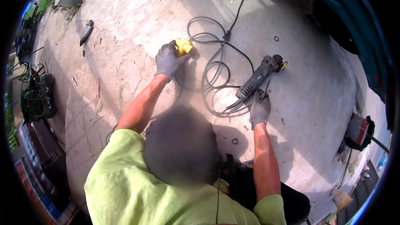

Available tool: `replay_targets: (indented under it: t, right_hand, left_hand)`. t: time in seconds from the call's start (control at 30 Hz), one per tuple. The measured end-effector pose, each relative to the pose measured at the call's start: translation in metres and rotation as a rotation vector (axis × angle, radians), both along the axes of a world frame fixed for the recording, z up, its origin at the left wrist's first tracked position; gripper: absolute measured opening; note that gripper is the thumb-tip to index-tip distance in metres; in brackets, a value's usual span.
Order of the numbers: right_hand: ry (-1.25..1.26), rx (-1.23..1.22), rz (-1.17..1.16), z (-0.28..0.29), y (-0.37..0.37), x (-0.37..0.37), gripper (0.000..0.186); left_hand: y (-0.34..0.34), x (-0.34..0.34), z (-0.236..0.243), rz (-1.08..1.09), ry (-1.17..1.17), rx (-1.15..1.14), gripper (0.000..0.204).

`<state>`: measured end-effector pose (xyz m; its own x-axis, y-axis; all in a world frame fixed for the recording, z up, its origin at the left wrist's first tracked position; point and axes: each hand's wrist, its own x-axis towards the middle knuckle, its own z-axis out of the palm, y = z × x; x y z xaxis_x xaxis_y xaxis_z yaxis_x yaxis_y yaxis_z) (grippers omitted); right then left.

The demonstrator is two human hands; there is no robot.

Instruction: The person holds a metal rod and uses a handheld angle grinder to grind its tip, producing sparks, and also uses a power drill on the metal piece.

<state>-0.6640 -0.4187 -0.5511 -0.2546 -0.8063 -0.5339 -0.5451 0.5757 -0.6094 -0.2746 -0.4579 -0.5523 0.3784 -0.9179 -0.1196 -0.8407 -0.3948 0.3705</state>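
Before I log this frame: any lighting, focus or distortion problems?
Head view: hard sunlight pales patches of the concrete floor, with shadow bands across it; head view: dark round shape at lower centre blurred, while the angle grinder looks fairly sharp; head view: fisheye curvature bows the surroundings toward the rim, and the corners go black.

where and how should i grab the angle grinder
Probably around the middle of the angle grinder's long, slim body, coming from the near right, where the right hand is. It lies slanted, its disc at the far end, away from that grip, and cable loops to its left.
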Motion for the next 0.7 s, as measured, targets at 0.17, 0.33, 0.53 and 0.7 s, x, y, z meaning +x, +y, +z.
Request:
replay_targets:
  t: [0.17,0.33,0.53,0.7]
  right_hand:
    - [-0.118,-0.093,0.209,0.051,-0.013,0.023,0.040]
    - [-0.859,0.148,0.126,0.046,-0.018,0.044,0.035]
    - [-0.771,0.317,0.234,0.068,-0.030,0.063,0.053]
    - [-0.739,0.231,0.215,0.066,-0.032,0.061,0.053]
  left_hand:
    - [-0.009,0.018,-0.027,0.095,0.255,0.033,0.078]
    - [-0.009,0.000,0.004,0.112,1.003,0.071,0.080]
    - [0.010,-0.054,0.029,-0.094,1.247,0.092,0.081]
    - [0.011,-0.075,0.043,-0.067,1.267,0.090,0.083]
